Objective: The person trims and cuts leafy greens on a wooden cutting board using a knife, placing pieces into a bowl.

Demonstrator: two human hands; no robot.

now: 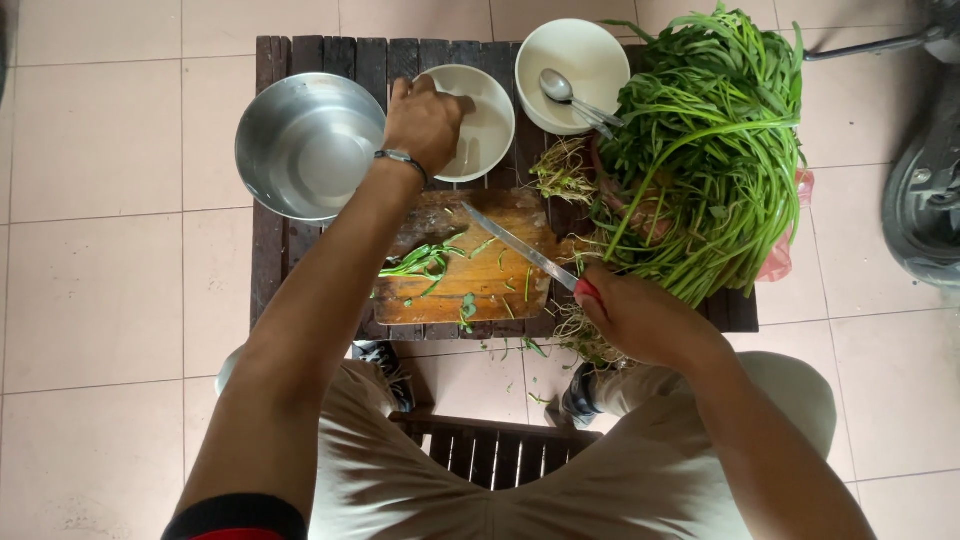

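Observation:
My left hand reaches over the near rim of a small white bowl, fingers curled down into it; I cannot tell whether it holds anything. My right hand grips the red handle of a knife, whose blade lies slanted across the wooden cutting board. A few cut green stems lie on the board's left side. A big heap of long green leafy stems lies at the table's right end.
A steel bowl stands at the left of the low dark slatted table. A second white bowl holds spoons. Cut roots lie beside the greens. Tiled floor surrounds the table; a dark machine stands at right.

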